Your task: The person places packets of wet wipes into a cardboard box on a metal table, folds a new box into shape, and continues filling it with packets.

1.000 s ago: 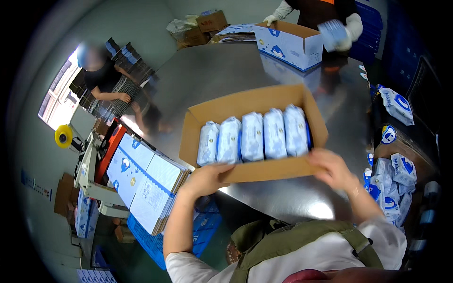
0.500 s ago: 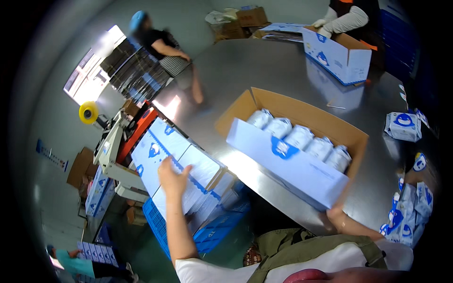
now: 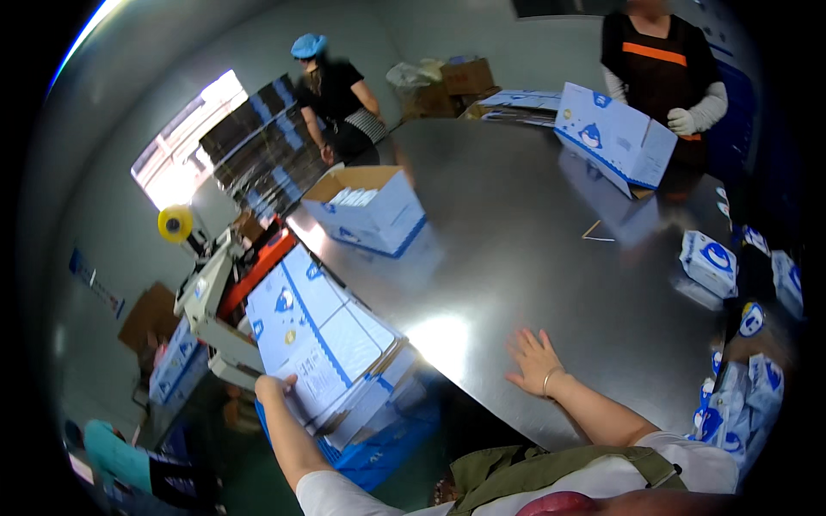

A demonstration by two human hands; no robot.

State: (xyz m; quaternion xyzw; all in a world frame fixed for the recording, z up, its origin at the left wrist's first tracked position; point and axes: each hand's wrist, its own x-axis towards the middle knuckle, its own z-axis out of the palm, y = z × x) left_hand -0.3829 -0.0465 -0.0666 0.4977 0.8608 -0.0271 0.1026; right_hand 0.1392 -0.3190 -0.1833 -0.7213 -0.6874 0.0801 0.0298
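My left hand grips the near left edge of a folded white and blue carton on top of a stack. Its thumb lies on the upper face, and the other fingers are mostly hidden at the edge. My right hand is open, palm down and fingers spread, at the near part of the metal table. An open-topped white carton with white packs inside stands at the table's far left edge.
A blue crate sits under the stack. Beside it stands a machine with a yellow tape roll. Wipes packs lie at the right. Across the table, a gloved co-worker stands by a tilted carton; another person stands far left.
The filled carton has gone from in front of me to the far left. My right hand has left it and opened; my left hand has moved nearer along the stack. The co-worker's carton has tilted.
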